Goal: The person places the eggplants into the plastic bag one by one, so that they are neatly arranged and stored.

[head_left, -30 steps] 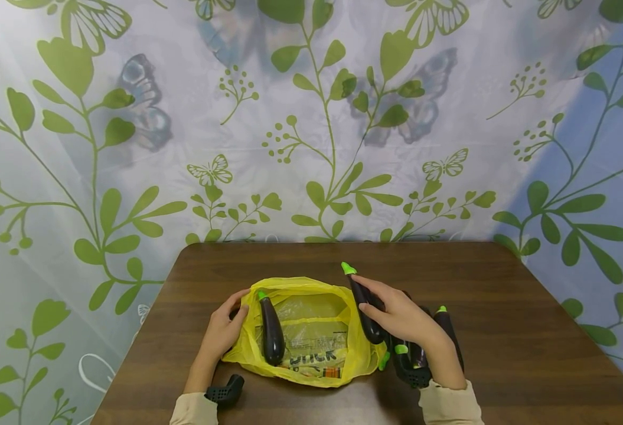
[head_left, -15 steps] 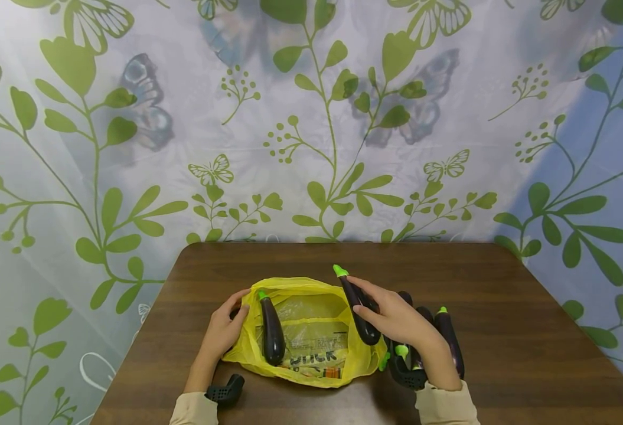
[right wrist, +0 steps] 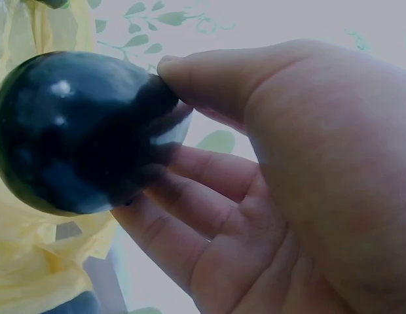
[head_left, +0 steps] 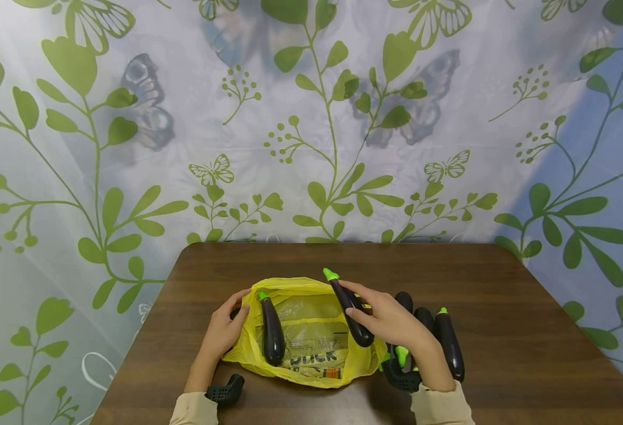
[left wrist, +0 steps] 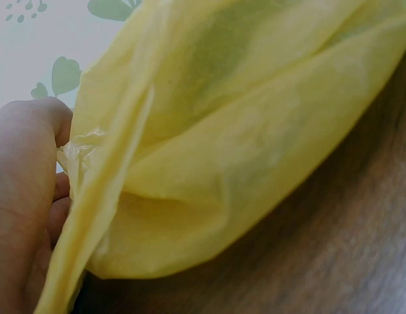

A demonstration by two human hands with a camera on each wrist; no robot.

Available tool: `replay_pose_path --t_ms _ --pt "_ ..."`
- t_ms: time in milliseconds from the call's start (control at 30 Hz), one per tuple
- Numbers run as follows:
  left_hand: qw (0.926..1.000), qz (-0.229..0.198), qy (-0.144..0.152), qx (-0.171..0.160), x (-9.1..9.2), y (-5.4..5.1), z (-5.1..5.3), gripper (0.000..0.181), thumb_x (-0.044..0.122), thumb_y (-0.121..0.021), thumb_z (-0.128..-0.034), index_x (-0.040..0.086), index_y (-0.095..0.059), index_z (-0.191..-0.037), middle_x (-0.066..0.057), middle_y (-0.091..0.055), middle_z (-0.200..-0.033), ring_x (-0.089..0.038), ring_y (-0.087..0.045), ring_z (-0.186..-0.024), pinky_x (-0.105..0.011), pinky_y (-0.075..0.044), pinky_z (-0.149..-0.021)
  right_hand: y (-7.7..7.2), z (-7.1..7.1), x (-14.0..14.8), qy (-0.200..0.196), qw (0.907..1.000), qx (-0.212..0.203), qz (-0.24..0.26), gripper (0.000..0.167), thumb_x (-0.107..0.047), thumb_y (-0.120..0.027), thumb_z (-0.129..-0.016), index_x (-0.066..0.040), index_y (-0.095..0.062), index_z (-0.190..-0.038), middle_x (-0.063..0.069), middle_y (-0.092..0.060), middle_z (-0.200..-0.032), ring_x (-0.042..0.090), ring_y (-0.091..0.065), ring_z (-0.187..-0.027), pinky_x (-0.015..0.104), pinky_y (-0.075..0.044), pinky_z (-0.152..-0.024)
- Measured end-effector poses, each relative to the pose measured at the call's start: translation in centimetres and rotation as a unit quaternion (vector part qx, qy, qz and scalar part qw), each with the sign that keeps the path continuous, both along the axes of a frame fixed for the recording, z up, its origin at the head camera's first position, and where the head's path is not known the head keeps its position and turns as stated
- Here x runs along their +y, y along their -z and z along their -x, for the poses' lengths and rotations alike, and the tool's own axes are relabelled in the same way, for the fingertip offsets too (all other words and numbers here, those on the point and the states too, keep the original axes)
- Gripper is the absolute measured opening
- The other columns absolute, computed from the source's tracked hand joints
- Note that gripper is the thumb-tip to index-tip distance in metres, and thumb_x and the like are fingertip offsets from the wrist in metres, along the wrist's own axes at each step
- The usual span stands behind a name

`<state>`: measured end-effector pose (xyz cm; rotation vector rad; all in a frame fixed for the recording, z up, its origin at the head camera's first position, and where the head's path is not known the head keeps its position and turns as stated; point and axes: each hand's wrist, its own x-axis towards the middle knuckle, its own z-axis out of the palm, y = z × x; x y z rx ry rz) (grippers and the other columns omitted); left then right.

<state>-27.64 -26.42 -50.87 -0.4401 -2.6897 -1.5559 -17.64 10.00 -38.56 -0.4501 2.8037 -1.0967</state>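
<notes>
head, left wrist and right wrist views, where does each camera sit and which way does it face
Head: worn on the head, looking forward and down at the table, yellow bag and patterned backdrop; left hand, right hand and sleeves show.
Left wrist: on that wrist, facing the yellow bag's side; part of the left hand shows.
Right wrist: on that wrist, facing the held eggplant's rounded end; the right hand's thumb and fingers show.
Shared: head and right wrist both show the held eggplant and right hand.
</notes>
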Motion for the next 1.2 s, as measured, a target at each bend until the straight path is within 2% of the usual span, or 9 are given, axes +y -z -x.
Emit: replay_pose_path --t_ms 67,167,267,300,467,567,700,900,1200 --pt "1.0000 -0.001 0.001 0.000 0.0 0.0 0.0 0.040 0.021 -0.058 -0.1067 0.021 -0.057 -0.147 -0.013 -0.065 -0.137 -0.031 -0.062 -0.124 -0.052 -0.050 -0.100 0.0 0.0 -0.2 -0.002 1.0000 -0.003 0.001 0.061 -0.029 -0.061 -0.105 -0.027 -0.037 -0.161 0.009 -0.061 -0.145 0.038 -0.060 -0.128 0.040 -0.056 -0.079" --pt "1.0000 -0.002 0.002 0.001 0.0 0.0 0.0 0.040 0.021 -0.058 -0.1067 0.021 -0.057 -0.147 -0.013 -0.065 -0.137 -0.031 -0.063 -0.124 -0.052 -0.050 -0.100 0.0 0.0 -0.4 -0.006 1.0000 -0.003 -0.002 0.061 -0.029 -0.061 -0.105 -0.027 -0.037 -0.161 0.009 -0.063 -0.142 0.033 -0.063 -0.123 0.033 -0.049 -0.069" --pt "1.0000 -0.003 0.002 0.003 -0.1 -0.1 -0.1 0.040 0.020 -0.058 -0.1066 0.020 -0.057 -0.147 -0.014 -0.064 -0.137 -0.032 -0.062 -0.124 -0.053 -0.050 -0.101 0.1 0.1 -0.7 -0.009 1.0000 0.001 -0.001 0.060 -0.029 -0.061 -0.105 -0.026 -0.038 -0.161 0.009 -0.062 -0.143 0.031 -0.064 -0.122 0.034 -0.050 -0.073" --pt "1.0000 -0.003 0.002 0.003 -0.1 -0.1 -0.1 0.040 0.020 -0.058 -0.1066 0.020 -0.057 -0.147 -0.014 -0.064 -0.138 -0.032 -0.062 -0.124 -0.053 -0.050 -0.101 0.1 0.1 -0.8 -0.010 0.9999 0.003 -0.001 0.060 -0.030 -0.061 -0.105 -0.026 -0.038 -0.161 0.008 -0.062 -0.143 0.032 -0.063 -0.126 0.035 -0.049 -0.076" --pt "1.0000 -0.001 0.001 0.003 -0.1 -0.2 -0.1 0.040 0.020 -0.058 -0.1066 0.020 -0.057 -0.147 -0.015 -0.063 -0.139 -0.033 -0.061 -0.127 -0.055 -0.050 -0.102 0.4 0.3 -1.2 -0.010 0.9998 0.009 0.014 0.060 -0.030 -0.061 -0.105 -0.029 -0.038 -0.161 0.008 -0.061 -0.144 0.036 -0.060 -0.130 0.035 -0.050 -0.068" --pt "1.0000 0.001 0.002 0.002 -0.1 -0.1 -0.1 0.040 0.021 -0.058 -0.1067 0.020 -0.057 -0.147 -0.015 -0.063 -0.140 -0.033 -0.060 -0.128 -0.055 -0.049 -0.102 0.7 0.4 -1.5 -0.006 0.9996 0.014 0.024 0.060 -0.031 -0.062 -0.105 -0.031 -0.038 -0.160 0.007 -0.057 -0.149 0.038 -0.058 -0.133 0.040 -0.057 -0.077" --pt "1.0000 0.003 0.002 0.001 0.0 0.0 0.0 0.040 0.020 -0.059 -0.1065 0.020 -0.057 -0.147 -0.015 -0.063 -0.139 -0.033 -0.061 -0.127 -0.054 -0.050 -0.102 1.1 0.6 -1.9 -0.001 0.9993 0.016 0.032 0.060 -0.033 -0.062 -0.105 -0.033 -0.038 -0.160 0.007 -0.054 -0.152 0.039 -0.056 -0.135 0.051 -0.056 -0.092" --pt "1.0000 0.005 -0.001 0.000 0.0 0.0 0.0 0.040 0.020 -0.059 -0.1064 0.021 -0.057 -0.147 -0.015 -0.064 -0.139 -0.033 -0.061 -0.127 -0.054 -0.049 -0.102 1.5 0.7 -2.9 -0.001 0.9990 0.031 0.033 0.058 -0.034 -0.063 -0.104 -0.031 -0.042 -0.158 0.006 -0.061 -0.146 0.037 -0.059 -0.132 0.051 -0.057 -0.094" --pt "1.0000 0.004 0.000 0.001 0.0 -0.1 0.0 0.041 0.021 -0.059 -0.1066 0.021 -0.057 -0.147 -0.014 -0.064 -0.139 -0.032 -0.061 -0.126 -0.054 -0.050 -0.101 2.1 1.0 -4.0 -0.003 0.9983 0.048 0.032 0.058 -0.033 -0.064 -0.103 -0.026 -0.044 -0.158 0.003 -0.052 -0.155 0.032 -0.062 -0.128 0.043 -0.060 -0.090"
